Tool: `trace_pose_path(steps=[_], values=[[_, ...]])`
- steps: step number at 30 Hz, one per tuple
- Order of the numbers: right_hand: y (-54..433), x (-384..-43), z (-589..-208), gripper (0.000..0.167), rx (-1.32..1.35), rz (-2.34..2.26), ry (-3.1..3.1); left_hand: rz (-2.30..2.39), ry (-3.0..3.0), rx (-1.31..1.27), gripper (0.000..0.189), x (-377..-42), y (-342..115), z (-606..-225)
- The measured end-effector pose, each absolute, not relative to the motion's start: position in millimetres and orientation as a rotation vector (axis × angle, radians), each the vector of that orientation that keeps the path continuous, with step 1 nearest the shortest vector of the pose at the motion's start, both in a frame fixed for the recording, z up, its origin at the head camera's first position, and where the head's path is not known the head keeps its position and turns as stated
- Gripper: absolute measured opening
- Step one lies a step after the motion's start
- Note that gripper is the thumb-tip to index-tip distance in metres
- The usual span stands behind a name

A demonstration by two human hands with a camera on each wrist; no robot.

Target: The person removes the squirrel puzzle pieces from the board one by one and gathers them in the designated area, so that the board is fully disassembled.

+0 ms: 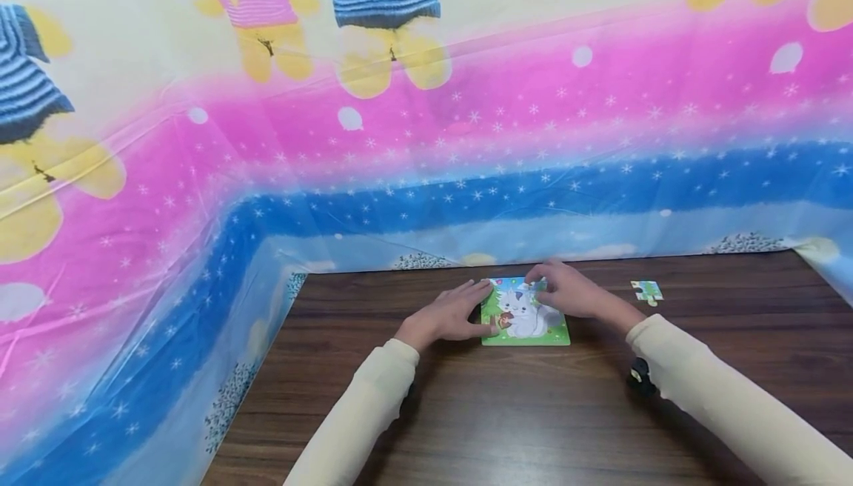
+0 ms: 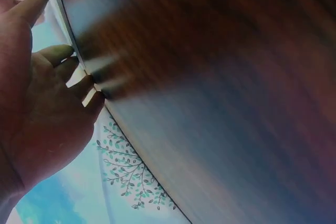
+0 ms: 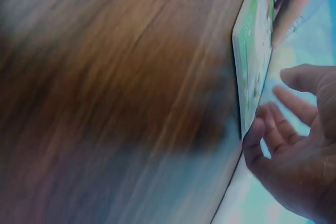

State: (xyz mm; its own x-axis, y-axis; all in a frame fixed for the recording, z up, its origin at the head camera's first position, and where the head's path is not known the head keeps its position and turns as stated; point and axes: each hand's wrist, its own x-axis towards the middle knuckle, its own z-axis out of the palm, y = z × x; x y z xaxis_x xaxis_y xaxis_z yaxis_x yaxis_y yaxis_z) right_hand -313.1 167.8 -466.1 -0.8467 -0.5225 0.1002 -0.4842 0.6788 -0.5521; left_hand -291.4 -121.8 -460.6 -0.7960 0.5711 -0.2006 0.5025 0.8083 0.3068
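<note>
A jigsaw puzzle point(image 1: 526, 323) with a white cartoon animal on green lies flat near the table's far edge. Along its left side rests my left hand point(image 1: 453, 313), fingers stretched toward the upper left corner and thumb over the lower left part. My right hand point(image 1: 569, 290) is over the puzzle's upper right, its fingertips at the top part of the picture. In the right wrist view, the thumb and forefinger of the right hand point(image 3: 299, 140) stand apart, with no piece showing between them. The puzzle board point(image 3: 252, 51) appears edge-on there.
To the right of the puzzle, a loose blue and green jigsaw piece point(image 1: 648, 292) lies on the brown wooden table point(image 1: 506, 412). A printed cloth point(image 1: 426, 160) with bears and snowflakes hangs behind the table and along its left side.
</note>
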Motion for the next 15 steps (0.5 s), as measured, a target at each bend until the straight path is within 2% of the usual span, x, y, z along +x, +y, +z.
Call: trace_pose_path(steps=[6,15], values=[[158,-316,-473,0.045,-0.767,-0.835,2.860,0.348,2.687,0.804,0.090,-291,-119,-458],[142,-330,-461,0.042,-0.737,-0.732,2.816,0.320,2.685,0.802,0.090,-294,-116,-452]])
